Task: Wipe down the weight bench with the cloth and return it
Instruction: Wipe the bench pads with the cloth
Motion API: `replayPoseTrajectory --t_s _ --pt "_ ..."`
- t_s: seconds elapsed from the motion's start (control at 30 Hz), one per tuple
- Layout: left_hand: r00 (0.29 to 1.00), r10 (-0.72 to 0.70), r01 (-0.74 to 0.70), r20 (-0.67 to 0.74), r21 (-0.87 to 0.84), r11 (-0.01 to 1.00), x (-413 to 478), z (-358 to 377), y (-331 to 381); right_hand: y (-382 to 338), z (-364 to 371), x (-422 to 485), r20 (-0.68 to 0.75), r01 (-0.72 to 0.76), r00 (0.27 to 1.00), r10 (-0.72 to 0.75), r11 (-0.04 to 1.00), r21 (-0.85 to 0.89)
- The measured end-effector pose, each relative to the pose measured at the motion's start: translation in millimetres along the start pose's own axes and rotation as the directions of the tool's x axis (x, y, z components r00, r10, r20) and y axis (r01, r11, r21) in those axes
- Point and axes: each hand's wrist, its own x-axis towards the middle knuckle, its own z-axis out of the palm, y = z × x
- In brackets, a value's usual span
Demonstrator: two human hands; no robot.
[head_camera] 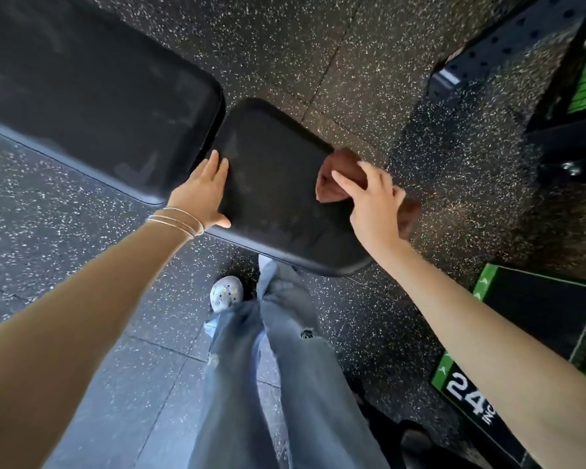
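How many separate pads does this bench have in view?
2: the long back pad at upper left, running out of frame, and the smaller seat pad at center, under both hands. More may lie beyond the left edge.

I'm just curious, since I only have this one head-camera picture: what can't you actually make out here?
- Reddish-brown wiping cloth: partly covered by the right hand and motion-blurred, so its full shape is unclear.
- Black padded weight bench: its frame and legs are hidden under the pads; the long pad is cut off at the left edge.
- Green-edged black box: its white lettering is cut by the right forearm.
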Motion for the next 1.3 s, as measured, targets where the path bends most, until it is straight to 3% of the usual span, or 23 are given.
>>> replayPoseTrajectory --t_s 0.17,0.23,0.33,0.47,0.6,0.7,0.83,0.93,1.03,1.13,1.3 --pt "0.973 0.209 -0.188 -0.096 0.193 0.963 -11 11 23 -8 -7 72 0.178 0.121 0.976 -0.125 0.992 0.034" --pt "0.943 0.296 -0.253 -0.15 0.251 0.934 -14 17 34 11 -9 53 0.141 0.154 0.978 -0.152 0.988 -0.003" --pt "0.913 0.383 -0.324 -0.142 0.318 0.891 -23 25 49 48 -7 -24 -0.013 0.026 1.0 -0.027 0.999 -0.032" --pt "0.922 0.359 -0.312 -0.147 0.269 0.911 -27 41 55 55 14 -110 -0.103 -0.073 0.992 0.077 0.996 0.043" --pt "0.923 0.35 -0.308 -0.163 0.233 0.922 -26 41 54 38 21 -129 -0.09 0.001 0.996 -0.002 1.0 -0.01" --pt "0.924 0.34 -0.294 -0.173 0.245 0.924 -25 42 53 37 9 -101 -0.058 0.058 0.997 -0.06 0.998 -0.031" --pt "0.926 0.331 -0.285 -0.181 0.237 0.929 -26 43 55 29 -9 -18 -0.003 -0.053 0.999 0.053 0.996 0.07" --pt "0.93 0.319 -0.276 -0.181 0.226 0.934 -26 44 56 26 -9 -6 -0.004 -0.093 0.996 0.094 0.99 0.109" --pt "0.928 0.329 -0.288 -0.174 0.223 0.931 -27 43 55 24 8 -63 -0.072 -0.01 0.997 0.013 0.999 0.034" --pt "0.931 0.328 -0.289 -0.157 0.23 0.929 -28 43 55 9 25 -121 -0.044 0.111 0.993 -0.11 0.994 0.022" --pt "0.95 0.249 -0.212 -0.19 0.193 0.958 -39 42 46 3 8 -91 0.078 0.252 0.965 -0.251 0.968 -0.006"
